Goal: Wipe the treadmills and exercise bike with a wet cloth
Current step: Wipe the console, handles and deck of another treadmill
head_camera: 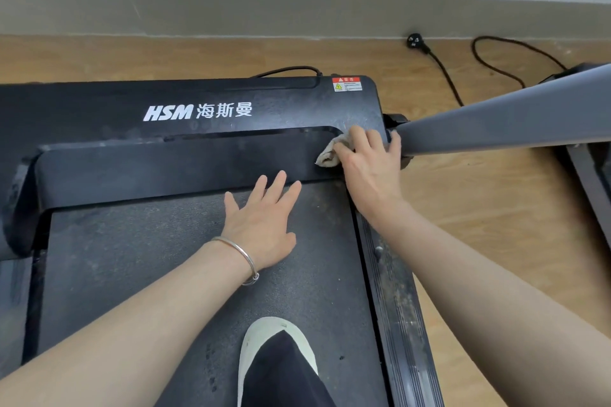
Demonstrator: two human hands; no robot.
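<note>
A black treadmill fills the view, its motor cover (205, 99) printed with a white HSM logo. My right hand (370, 165) presses a crumpled beige cloth (329, 155) onto the cover's right front corner, beside the grey upright post (496, 122). Only the cloth's left part shows from under my fingers. My left hand (261, 221) lies flat with fingers spread on the dark running belt (132, 258), holding nothing. A silver bangle sits on that wrist.
My pale shoe (274, 337) stands on the belt at the bottom. The dusty right side rail (393, 291) runs along the belt. A black plug (416, 42) and cord lie on the wooden floor near the wall. Another machine's frame (591, 175) shows at the right edge.
</note>
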